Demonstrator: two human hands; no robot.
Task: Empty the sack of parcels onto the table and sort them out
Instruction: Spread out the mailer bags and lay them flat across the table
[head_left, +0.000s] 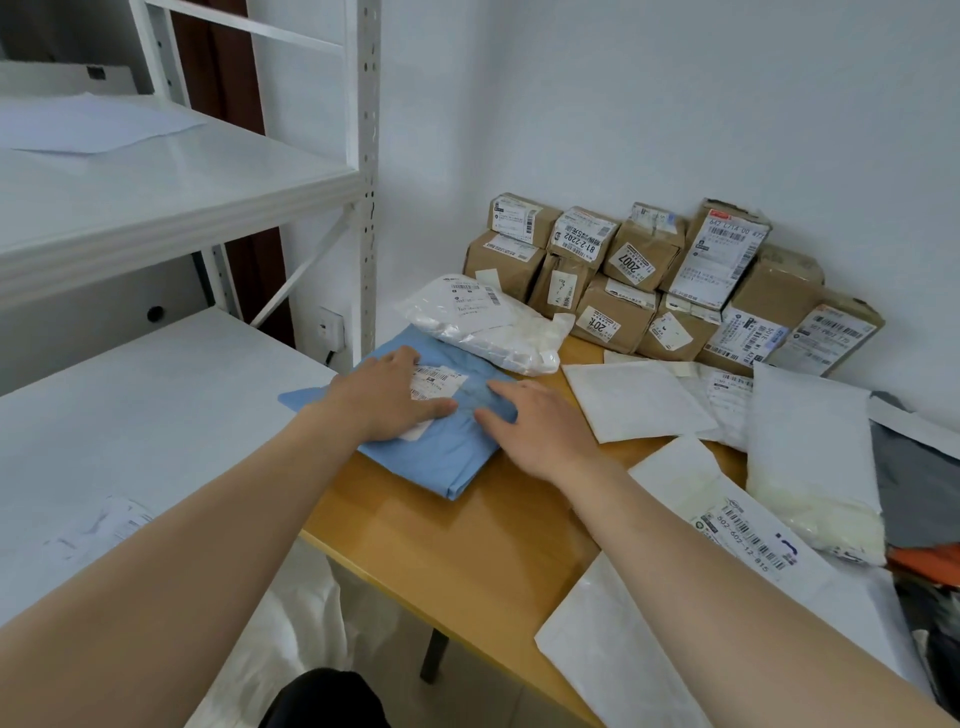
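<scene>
A flat blue parcel (441, 452) with a white label lies at the left end of the wooden table (467, 540). My left hand (387, 397) rests flat on its label, fingers spread. My right hand (535, 418) lies flat on the parcel's right edge. A white bubble-wrap parcel (488, 325) lies just behind the blue one. Several brown cardboard parcels (670, 283) are stacked against the far wall. White flat mailers (634, 400) and a bulky white bag (813, 457) cover the table's right side. A white sack (291, 639) sags on the floor below the table edge.
A white metal shelving unit (171, 208) stands on the left, its lower shelf (130, 426) level with the table and bearing a labelled sheet (98, 527). Dark grey and orange bags (919, 493) lie at the far right. A wall socket (331, 327) sits behind the shelf post.
</scene>
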